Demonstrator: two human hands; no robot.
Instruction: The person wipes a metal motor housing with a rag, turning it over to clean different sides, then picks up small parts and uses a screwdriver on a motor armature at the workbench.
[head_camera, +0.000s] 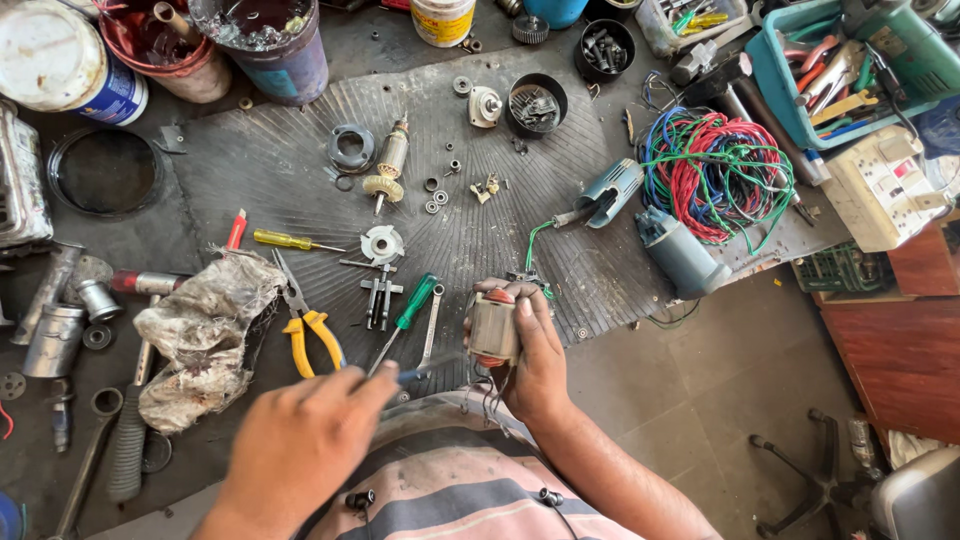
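Observation:
My right hand (535, 360) grips a small cylindrical motor stator (492, 328) with copper windings and thin wires hanging below it. My left hand (305, 440) holds a slim tool with a blue handle (412, 375) whose tip points toward the stator. Both hands are just above my striped shirt, at the near edge of the ribbed black mat (450, 210).
On the mat lie yellow-handled pliers (312, 335), a green screwdriver (412, 305), a yellow screwdriver (285, 240), a gear puller (380, 290), an armature (390, 160), bearings and a dirty rag (205, 330). A coil of coloured wire (715, 170), a grey tool housing (680, 250) and a teal tool tray (850, 60) sit right.

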